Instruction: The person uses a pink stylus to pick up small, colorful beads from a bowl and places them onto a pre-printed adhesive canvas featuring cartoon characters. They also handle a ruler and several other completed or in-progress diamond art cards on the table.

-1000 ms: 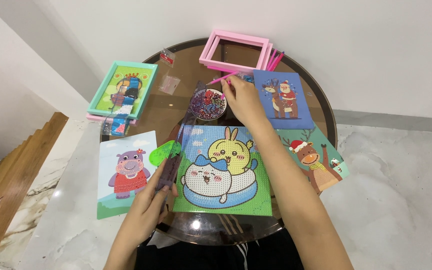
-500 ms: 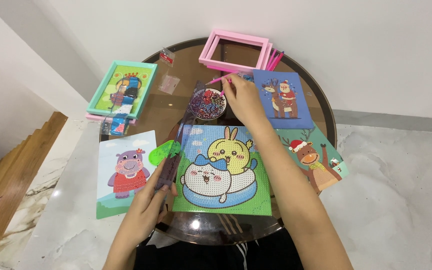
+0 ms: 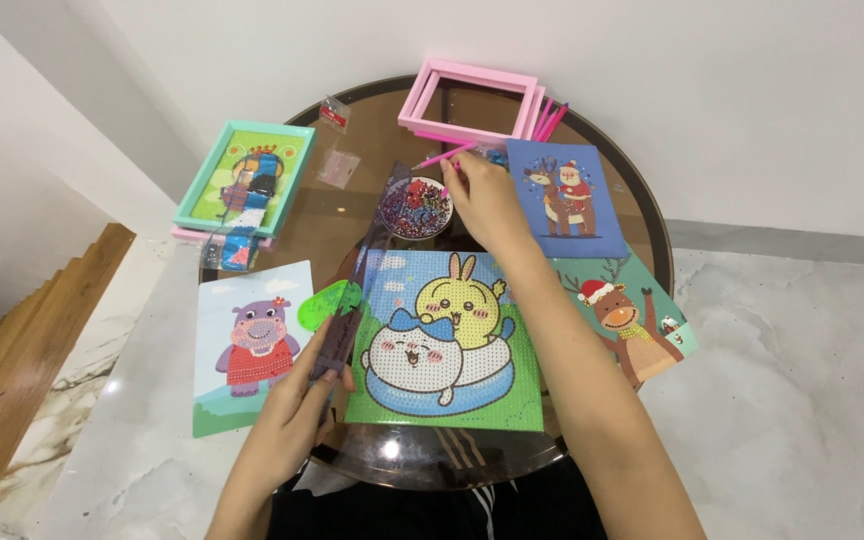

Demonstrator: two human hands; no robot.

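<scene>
A: Glass tabletop (image 3: 352, 215), round, white wall at 12. At 9, hippo picture (image 3: 250, 345). Left hand (image 3: 297, 400) pinches the clear film strip (image 3: 352, 305) peeled off the bunny canvas (image 3: 442, 340).

B: Right hand (image 3: 482, 195)?

A: At 12, fingers closed on pink pen (image 3: 444, 158), tip by the bead tray (image 3: 414, 207).

B: Progress?

A: Canvas looks printed dots only, can't tell any beads set; I'd say barely begun. Reindeer pics (image 3: 564, 200) at 2, marble floor (image 3: 812, 380) at 3.

Four picture canvases (image 3: 444, 340), two pink frames (image 3: 472, 98), one bead tray (image 3: 415, 207).
</scene>
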